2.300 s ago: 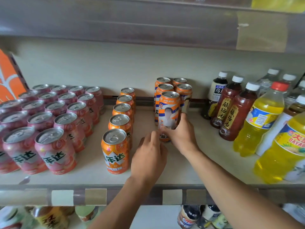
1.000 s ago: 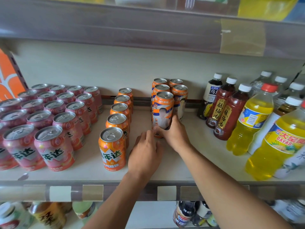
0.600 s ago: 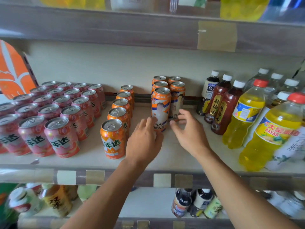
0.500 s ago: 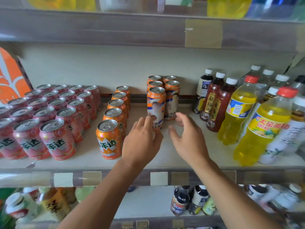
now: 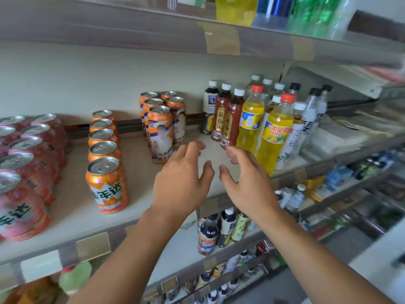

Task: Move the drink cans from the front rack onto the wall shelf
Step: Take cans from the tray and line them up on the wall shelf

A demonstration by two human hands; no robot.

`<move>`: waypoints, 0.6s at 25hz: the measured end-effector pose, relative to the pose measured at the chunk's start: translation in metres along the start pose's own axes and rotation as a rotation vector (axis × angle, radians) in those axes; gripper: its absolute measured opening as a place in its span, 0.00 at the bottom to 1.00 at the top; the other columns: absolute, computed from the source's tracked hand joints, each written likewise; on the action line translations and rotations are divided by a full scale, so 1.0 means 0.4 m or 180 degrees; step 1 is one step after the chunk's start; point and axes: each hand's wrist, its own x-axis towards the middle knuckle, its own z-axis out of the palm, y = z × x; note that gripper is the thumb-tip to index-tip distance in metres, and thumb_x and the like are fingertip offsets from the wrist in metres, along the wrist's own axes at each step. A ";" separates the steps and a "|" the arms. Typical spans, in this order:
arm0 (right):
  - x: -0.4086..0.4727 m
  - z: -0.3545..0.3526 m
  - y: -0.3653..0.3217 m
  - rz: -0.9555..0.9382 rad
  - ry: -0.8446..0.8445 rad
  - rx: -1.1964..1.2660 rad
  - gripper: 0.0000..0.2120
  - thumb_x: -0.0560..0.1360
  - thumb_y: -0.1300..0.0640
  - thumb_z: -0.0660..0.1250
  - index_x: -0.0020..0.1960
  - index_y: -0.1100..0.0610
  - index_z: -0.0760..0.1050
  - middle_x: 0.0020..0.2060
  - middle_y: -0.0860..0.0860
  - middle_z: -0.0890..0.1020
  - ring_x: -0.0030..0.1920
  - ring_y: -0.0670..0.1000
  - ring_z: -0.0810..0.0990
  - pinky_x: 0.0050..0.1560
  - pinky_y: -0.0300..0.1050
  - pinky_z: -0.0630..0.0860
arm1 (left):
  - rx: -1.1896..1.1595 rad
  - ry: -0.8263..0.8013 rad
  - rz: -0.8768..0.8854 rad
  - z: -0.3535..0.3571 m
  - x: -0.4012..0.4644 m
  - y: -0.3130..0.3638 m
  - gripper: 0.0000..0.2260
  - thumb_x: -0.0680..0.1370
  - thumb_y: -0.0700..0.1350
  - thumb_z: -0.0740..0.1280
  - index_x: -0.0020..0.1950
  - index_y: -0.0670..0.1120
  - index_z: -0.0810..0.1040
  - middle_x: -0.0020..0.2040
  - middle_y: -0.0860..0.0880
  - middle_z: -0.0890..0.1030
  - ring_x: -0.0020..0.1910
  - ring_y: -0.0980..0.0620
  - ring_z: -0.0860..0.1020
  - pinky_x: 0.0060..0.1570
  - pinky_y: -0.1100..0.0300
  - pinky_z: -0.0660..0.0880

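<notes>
Both hands are hovering empty over the wall shelf [image 5: 65, 216], fingers spread and relaxed, gripping nothing. The left hand [image 5: 182, 183] and the right hand [image 5: 247, 185] are sitting close together above the bare patch toward the shelf's front edge, between the tall orange-and-white cans [image 5: 161, 132] and the bottles on the right.

Those tall cans are standing upright in a tight cluster against the back edge of the shelf, two columns deep, with the front one nearest the left hand's fingertips but apart from them. To their left a single file of short orange cans [image 5: 105, 159] is running from the back edge toward the front edge, and pink cans [image 5: 24, 172] are filling the left end. Red tea bottles [image 5: 228, 119] and yellow drink bottles [image 5: 275, 137] are crowding the right side, just beside the right hand.

The front rack is not in view, so the step in hand looks like going off for another can. My judgement is that the hands should clear the shelf straight toward the front edge, keeping the right wrist away from the yellow bottles, which are tall and would tip easily. The next tall can would best be set down upright in front of the cluster, label facing out, then nudged flush so the row is staying straight and stable.
</notes>
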 end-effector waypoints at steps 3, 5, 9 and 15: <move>-0.055 -0.021 -0.017 0.0130 0.0066 -0.0187 0.22 0.78 0.52 0.66 0.70 0.53 0.69 0.62 0.47 0.78 0.61 0.46 0.75 0.57 0.40 0.71 | -0.0267 -0.0188 0.0038 -0.001 -0.036 0.006 0.13 0.78 0.52 0.62 0.62 0.52 0.70 0.57 0.54 0.77 0.55 0.51 0.77 0.44 0.51 0.77; -0.104 -0.029 -0.020 0.0259 0.0099 -0.0300 0.22 0.78 0.53 0.66 0.71 0.54 0.69 0.62 0.47 0.78 0.62 0.46 0.75 0.55 0.36 0.68 | -0.0504 -0.0230 0.0144 0.004 -0.070 0.007 0.12 0.78 0.51 0.63 0.61 0.53 0.71 0.55 0.55 0.78 0.53 0.53 0.78 0.42 0.52 0.77; -0.214 -0.051 -0.004 0.0506 0.0031 -0.0376 0.21 0.78 0.53 0.65 0.71 0.53 0.68 0.61 0.46 0.77 0.62 0.45 0.75 0.55 0.39 0.72 | -0.0787 -0.0485 0.0365 0.035 -0.148 0.026 0.13 0.77 0.52 0.61 0.60 0.53 0.72 0.52 0.55 0.78 0.50 0.52 0.79 0.39 0.53 0.77; -0.376 -0.015 0.088 0.0743 -0.0093 -0.0177 0.22 0.76 0.51 0.62 0.69 0.52 0.70 0.60 0.47 0.78 0.60 0.47 0.76 0.53 0.43 0.74 | -0.0797 -0.0901 0.0337 0.125 -0.267 0.051 0.11 0.77 0.52 0.62 0.60 0.56 0.69 0.53 0.54 0.79 0.47 0.49 0.80 0.38 0.53 0.77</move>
